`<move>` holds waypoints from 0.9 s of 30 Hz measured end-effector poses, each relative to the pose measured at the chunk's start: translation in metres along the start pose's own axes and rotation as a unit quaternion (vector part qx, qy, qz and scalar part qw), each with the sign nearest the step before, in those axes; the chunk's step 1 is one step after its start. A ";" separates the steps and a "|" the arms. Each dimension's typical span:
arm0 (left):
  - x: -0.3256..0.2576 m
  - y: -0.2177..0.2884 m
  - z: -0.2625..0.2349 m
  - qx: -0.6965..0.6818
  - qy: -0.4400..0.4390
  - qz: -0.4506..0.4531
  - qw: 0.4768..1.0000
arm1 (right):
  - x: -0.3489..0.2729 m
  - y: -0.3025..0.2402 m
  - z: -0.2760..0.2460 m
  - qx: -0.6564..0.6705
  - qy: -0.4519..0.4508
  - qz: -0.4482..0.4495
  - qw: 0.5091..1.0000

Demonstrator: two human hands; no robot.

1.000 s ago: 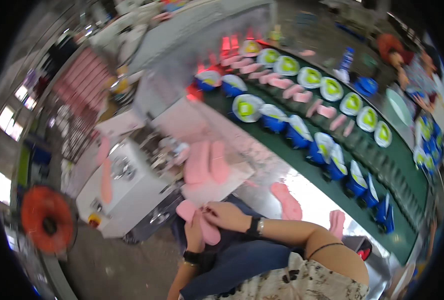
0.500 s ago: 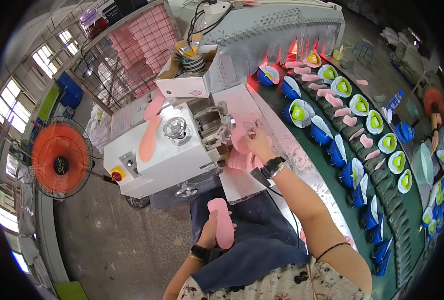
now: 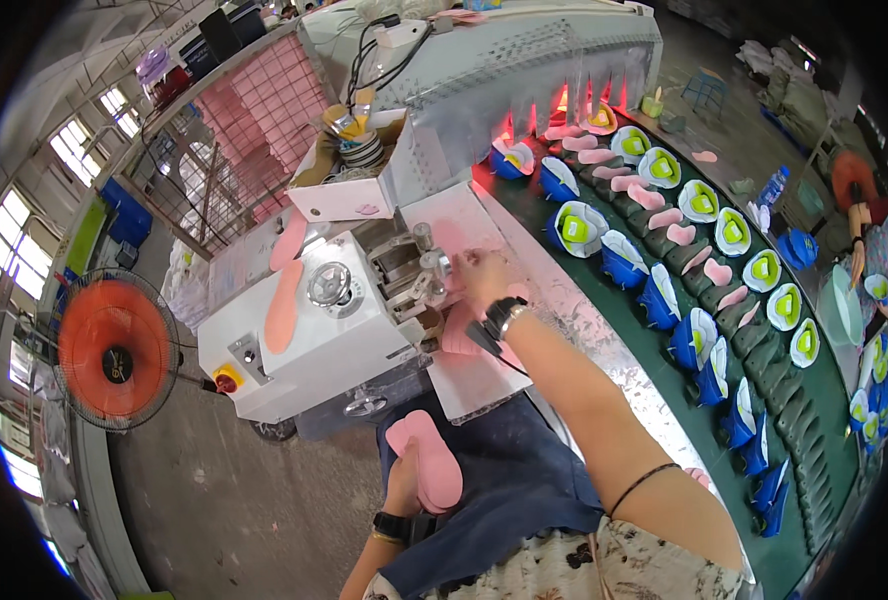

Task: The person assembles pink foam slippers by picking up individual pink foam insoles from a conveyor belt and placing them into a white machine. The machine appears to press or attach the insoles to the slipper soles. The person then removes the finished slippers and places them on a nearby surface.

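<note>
Two overlapping pink insoles (image 3: 438, 470) are in my left hand (image 3: 402, 487), its fingers closed around them above my dark apron (image 3: 499, 460). My right hand (image 3: 486, 282) is up against the rollers (image 3: 430, 272) on the right end of a white machine (image 3: 309, 335). Its fingers are bent and pressed together, and what they hold is hidden. A stack of pink insoles (image 3: 459, 332) lies just below that hand on the machine's tray (image 3: 469, 385). Another pink insole (image 3: 283, 305) rests on top of the machine, beside its round dial (image 3: 329, 285).
On the right a green conveyor (image 3: 654, 385) carries rows of blue and white shoe uppers (image 3: 624, 258), pink insoles and dark moulds. A box with brushes (image 3: 349, 195) stands behind the machine. To the left are an orange fan (image 3: 114, 345) and a wire rack (image 3: 264, 95).
My right hand has moved up against the rollers, and the insole it held is no longer distinct. In my left hand, a second insole now shows beside the first.
</note>
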State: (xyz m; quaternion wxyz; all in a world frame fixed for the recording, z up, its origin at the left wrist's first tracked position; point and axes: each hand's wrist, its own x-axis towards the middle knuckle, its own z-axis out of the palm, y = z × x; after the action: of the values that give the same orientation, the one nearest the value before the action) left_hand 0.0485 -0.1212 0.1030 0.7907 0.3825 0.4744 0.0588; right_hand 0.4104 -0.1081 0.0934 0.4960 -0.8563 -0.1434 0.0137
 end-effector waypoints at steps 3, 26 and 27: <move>-0.012 0.015 0.014 0.024 -0.002 -0.023 0.999 | 0.026 0.011 -0.010 0.135 -0.042 0.075 0.987; 0.027 -0.012 0.062 0.046 -0.168 -0.115 0.978 | -0.066 0.338 -0.444 -0.129 0.475 0.127 0.861; 0.020 -0.011 0.066 0.050 -0.167 -0.105 0.979 | -0.057 0.298 -0.412 -0.110 0.450 0.084 0.882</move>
State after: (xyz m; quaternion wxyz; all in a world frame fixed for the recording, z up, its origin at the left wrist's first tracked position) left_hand 0.1090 -0.1557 0.0986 0.8407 0.3740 0.3751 -0.1128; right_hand 0.4928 -0.6103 0.0415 0.4066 -0.8284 0.1667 -0.3472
